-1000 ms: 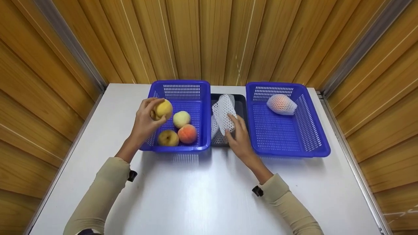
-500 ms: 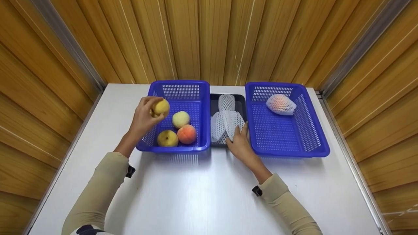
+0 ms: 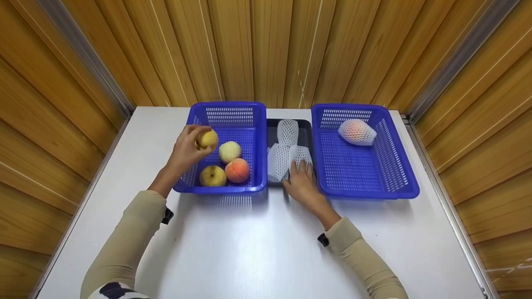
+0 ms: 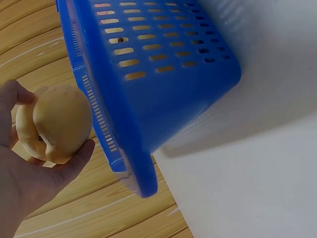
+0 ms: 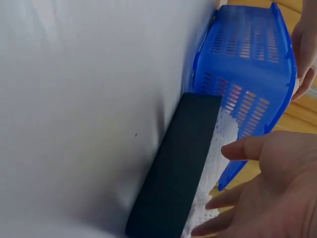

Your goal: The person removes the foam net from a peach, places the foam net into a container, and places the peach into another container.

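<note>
My left hand (image 3: 185,150) holds a yellow peach (image 3: 209,140) between thumb and fingers, above the left side of the left blue basket (image 3: 224,189). In the left wrist view the peach (image 4: 67,124) shows its crease and a dark stem end. Below it in that basket lie a pale peach (image 3: 230,152), a red-orange peach (image 3: 237,170) and a brownish-yellow fruit (image 3: 213,176). My right hand (image 3: 302,185) reaches over the front of a black tray (image 3: 272,132), fingers spread on white foam net sleeves (image 3: 279,160). Whether the fingertips grip any net is hidden; the right wrist view shows them extended.
Right of the tray stands another blue basket (image 3: 353,178), with a net-wrapped peach (image 3: 355,131) near its back. Both baskets and the tray sit side by side on a white table (image 3: 249,245). Wood-patterned walls (image 3: 270,54) enclose the back and sides.
A foam net that my right hand held up a second ago now lies in the tray. That hand has shifted slightly and spread over the nets. The left hand has barely moved with its peach.
</note>
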Demonstrator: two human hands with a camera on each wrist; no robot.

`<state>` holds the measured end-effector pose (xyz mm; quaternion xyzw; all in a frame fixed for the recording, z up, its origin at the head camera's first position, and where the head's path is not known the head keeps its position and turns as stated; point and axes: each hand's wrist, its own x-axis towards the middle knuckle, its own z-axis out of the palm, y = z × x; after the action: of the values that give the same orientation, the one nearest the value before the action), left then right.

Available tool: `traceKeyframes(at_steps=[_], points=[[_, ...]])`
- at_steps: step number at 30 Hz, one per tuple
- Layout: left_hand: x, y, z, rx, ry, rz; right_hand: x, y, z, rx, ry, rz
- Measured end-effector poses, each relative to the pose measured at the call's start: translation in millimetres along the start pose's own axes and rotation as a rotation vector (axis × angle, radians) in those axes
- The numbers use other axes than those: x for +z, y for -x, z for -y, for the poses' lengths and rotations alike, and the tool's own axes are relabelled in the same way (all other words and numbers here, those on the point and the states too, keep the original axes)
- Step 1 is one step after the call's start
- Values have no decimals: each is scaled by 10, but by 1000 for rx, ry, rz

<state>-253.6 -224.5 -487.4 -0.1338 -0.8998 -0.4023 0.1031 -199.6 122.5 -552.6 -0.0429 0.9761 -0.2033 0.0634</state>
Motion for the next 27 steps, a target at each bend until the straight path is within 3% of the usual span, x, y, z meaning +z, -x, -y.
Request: traceKeyframes(at_steps=[4, 6, 14, 19, 27], points=[[-12, -57, 0, -12, -50, 79, -33, -56, -42, 2, -14, 119], [-24, -85, 2, -22, -65, 116, -61, -61, -39, 4, -32, 125], [-38, -116, 56, -80, -46, 200, -224, 64, 153, -83, -14, -73], [-9, -127, 84, -92, -52, 235, -302, 132, 296, -177, -69, -114], [4, -184, 118, -110, -78, 291, -262, 185, 410, -317, -136, -170]])
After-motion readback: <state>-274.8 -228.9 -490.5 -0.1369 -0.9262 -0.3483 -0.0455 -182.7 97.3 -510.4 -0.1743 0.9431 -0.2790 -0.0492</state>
